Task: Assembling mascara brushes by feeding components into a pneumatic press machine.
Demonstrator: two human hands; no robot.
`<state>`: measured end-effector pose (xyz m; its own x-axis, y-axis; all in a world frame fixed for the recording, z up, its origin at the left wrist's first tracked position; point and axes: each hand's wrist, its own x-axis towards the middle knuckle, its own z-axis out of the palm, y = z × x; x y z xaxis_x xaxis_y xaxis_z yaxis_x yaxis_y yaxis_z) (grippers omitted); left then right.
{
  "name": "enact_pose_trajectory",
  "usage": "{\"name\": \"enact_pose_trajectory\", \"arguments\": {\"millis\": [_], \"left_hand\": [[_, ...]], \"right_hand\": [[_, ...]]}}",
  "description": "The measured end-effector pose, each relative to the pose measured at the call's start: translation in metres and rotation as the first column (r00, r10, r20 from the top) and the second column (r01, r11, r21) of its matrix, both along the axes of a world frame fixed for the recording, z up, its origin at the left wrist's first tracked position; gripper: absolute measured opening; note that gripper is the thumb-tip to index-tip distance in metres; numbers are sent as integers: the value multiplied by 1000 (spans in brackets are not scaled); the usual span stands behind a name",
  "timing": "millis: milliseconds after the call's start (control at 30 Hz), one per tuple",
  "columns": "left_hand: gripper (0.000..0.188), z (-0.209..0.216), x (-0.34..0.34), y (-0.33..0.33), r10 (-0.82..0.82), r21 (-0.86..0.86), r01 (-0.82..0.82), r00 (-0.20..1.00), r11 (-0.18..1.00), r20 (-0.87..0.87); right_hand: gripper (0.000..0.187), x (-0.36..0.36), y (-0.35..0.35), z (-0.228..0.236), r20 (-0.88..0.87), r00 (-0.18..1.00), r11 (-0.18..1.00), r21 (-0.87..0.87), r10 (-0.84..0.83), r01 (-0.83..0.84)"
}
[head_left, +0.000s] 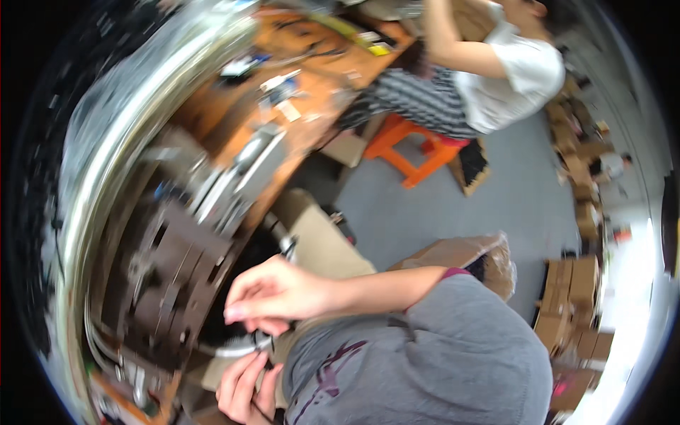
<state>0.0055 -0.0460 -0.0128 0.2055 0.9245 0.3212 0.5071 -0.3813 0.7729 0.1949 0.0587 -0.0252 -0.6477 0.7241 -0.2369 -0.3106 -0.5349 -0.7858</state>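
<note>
My right hand (pixel 280 294) reaches across from the right of the view, its fingers curled in and the thumb drawn up to them. Whatever it grips, if anything, is too small and blurred to name. Just below it, my left hand (pixel 244 388) pinches a thin dark strand (pixel 256 345), which shows in the small gap between the hands. Both hands are in front of my grey shirt, beside the bench edge. A brown metal fixture (pixel 177 273) with slots stands on the bench left of the hands, apart from them.
Farther along the wooden bench (pixel 212 106) lie metal rails (pixel 244 166) and small parts. Another person in a white top (pixel 506 88) sits on an orange stool (pixel 411 149). A plastic-lined carton (pixel 460 258) stands behind my arm; stacked cardboard boxes (pixel 570 297) line the right side.
</note>
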Motion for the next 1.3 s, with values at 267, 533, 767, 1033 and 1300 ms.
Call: {"name": "enact_pose_trajectory", "arguments": {"millis": [267, 533, 767, 1033, 1300], "left_hand": [[27, 5, 3, 14, -34, 64, 37, 998, 997, -55], [25, 37, 10, 34, -48, 128, 51, 998, 990, -29], [28, 28, 1, 20, -16, 151, 14, 1000, 988, 8], [26, 11, -1, 13, 44, 66, -49, 997, 997, 71], [27, -37, -22, -15, 277, -246, -268, 961, 932, 3]], "right_hand": [[21, -3, 8, 2, -34, 997, 996, 65, -66, 68], [14, 3, -2, 28, 13, 946, 930, 187, -323, 315], [17, -6, -8, 27, 32, 954, 939, 190, -297, 286], [17, -7, -8, 14, 134, 959, 958, 183, -249, 223], [15, 14, -5, -47, 527, 794, 933, 331, -304, 138]]}}
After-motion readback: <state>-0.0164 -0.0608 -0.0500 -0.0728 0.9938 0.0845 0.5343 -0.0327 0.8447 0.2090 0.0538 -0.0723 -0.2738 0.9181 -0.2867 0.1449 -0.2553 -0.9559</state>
